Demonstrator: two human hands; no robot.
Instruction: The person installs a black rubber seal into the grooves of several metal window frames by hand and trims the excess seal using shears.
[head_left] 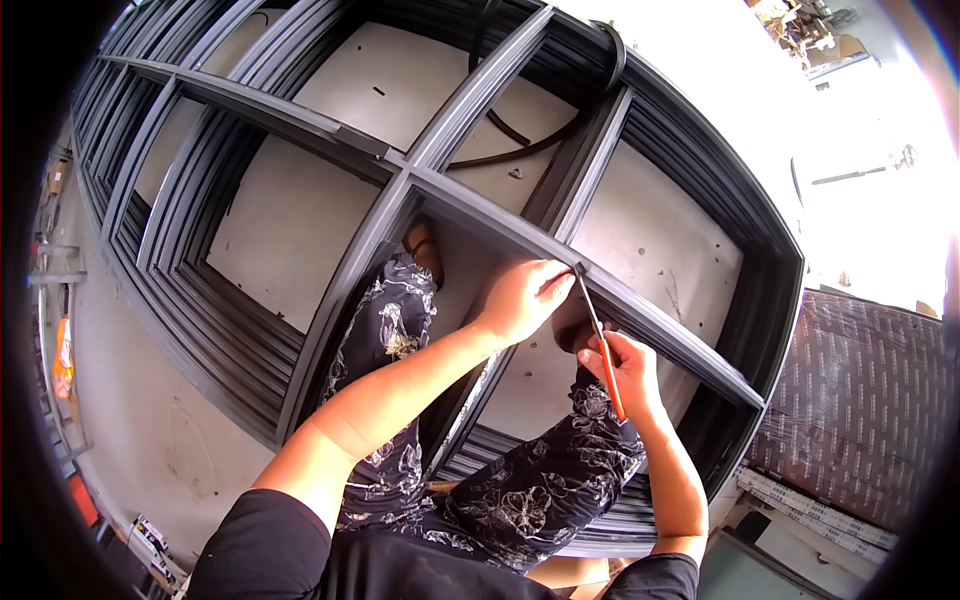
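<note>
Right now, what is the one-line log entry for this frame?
left hand: resting on dark grey metal window frame | right hand: gripping orange-handled slim tool, tip at frame bar | stance: standing inside frame

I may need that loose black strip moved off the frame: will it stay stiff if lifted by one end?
Probably floppy: the black strip already lies in a loose curve across the frame, so it should droop and trail. It looks thin, so likely light. It passes under a bar, so it may snag when pulled.
</note>
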